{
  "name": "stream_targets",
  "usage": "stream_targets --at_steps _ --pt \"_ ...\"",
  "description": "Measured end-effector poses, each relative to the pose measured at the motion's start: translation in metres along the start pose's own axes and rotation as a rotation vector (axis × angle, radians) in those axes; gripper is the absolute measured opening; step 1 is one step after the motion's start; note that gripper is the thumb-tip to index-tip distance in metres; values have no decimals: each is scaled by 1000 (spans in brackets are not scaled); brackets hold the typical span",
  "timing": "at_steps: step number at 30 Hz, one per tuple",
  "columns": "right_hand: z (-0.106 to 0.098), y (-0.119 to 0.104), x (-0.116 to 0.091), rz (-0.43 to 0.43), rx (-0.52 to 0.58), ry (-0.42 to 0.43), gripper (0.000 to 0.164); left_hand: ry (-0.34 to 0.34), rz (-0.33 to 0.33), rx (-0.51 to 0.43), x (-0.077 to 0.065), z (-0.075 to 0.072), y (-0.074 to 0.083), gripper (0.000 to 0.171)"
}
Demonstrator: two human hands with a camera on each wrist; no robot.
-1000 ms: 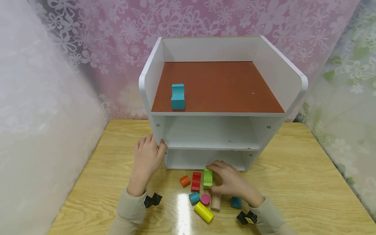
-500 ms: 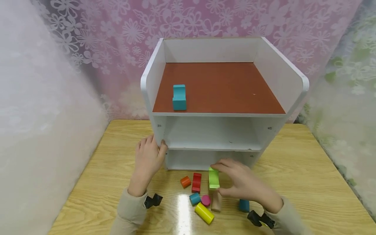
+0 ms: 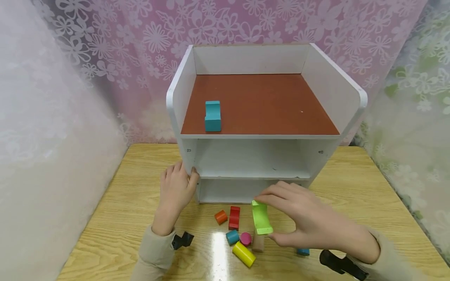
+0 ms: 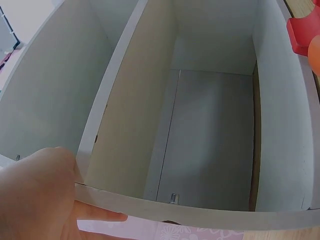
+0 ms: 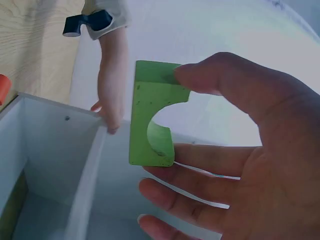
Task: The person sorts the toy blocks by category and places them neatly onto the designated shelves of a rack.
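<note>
My right hand [image 3: 309, 218] pinches a green arch block [image 3: 261, 218] by its two ends, between thumb and fingers, raised above the table in front of the shelf. The right wrist view shows the block's [image 5: 150, 120] half-round cut-out facing the palm. My left hand [image 3: 177, 187] grips the front edge of the white shelf's left side panel [image 3: 188, 154]; the left wrist view shows the thumb side of that hand [image 4: 40, 195] against the edge. A turquoise arch block [image 3: 213, 117] stands on the shelf's brown top [image 3: 263, 101], near its left front.
Before the shelf lie a red arch block [image 3: 234, 217], an orange cylinder [image 3: 221, 217], a blue cylinder [image 3: 232, 237], a pink cylinder [image 3: 245, 238], a yellow cylinder [image 3: 244, 254] and a plain wooden block [image 3: 258, 242]. A blue block [image 3: 302, 251] is partly behind my right hand.
My right hand has lifted the green arch block off the table and moved right, toward me, tilting it. My left hand stays on the shelf's side panel.
</note>
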State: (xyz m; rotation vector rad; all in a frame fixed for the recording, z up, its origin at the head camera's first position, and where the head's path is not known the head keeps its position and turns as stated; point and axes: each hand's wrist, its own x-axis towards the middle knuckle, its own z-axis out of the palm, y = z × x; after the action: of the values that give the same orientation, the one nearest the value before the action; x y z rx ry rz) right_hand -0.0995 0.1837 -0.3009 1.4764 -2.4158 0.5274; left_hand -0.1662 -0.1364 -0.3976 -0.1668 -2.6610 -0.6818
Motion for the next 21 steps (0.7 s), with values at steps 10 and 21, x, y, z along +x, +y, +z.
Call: stream_targets --at_steps 10,21 --pt "-37 -13 17 -61 10 2 61 1 7 -4 1 0 1 38" --pt "-84 -17 51 -165 13 70 63 9 12 -3 1 2 0 38"
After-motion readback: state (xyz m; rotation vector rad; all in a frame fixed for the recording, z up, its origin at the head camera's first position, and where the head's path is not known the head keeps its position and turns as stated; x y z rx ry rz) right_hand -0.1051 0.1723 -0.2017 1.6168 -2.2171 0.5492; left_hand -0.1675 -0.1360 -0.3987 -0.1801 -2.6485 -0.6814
